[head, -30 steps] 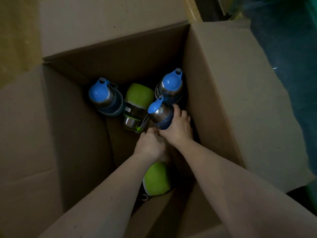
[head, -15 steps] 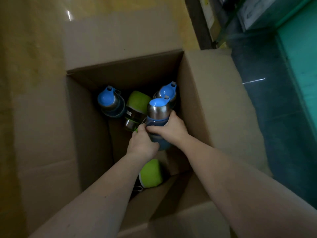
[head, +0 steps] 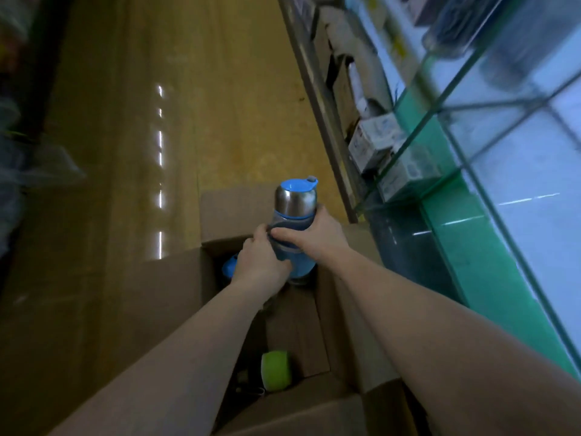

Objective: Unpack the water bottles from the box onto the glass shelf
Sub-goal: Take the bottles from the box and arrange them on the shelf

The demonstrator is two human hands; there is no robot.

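Both hands hold one blue-lidded water bottle (head: 294, 212) upright above the open cardboard box (head: 176, 287). In the head view, the right hand (head: 317, 234) wraps its fingers round the bottle's blue sleeve just under the steel shoulder, and the left hand (head: 261, 259) grips the sleeve lower down, thumb against it. Inside the box, a green-capped bottle (head: 276, 369) lies near the person, and a blue cap (head: 229, 267) peeks out beside the left wrist. To the right stands the glass shelf (head: 440, 99), with small cartons (head: 374, 143) behind it. Yellow floor (head: 220, 105) stretches ahead, streaked with light reflections.
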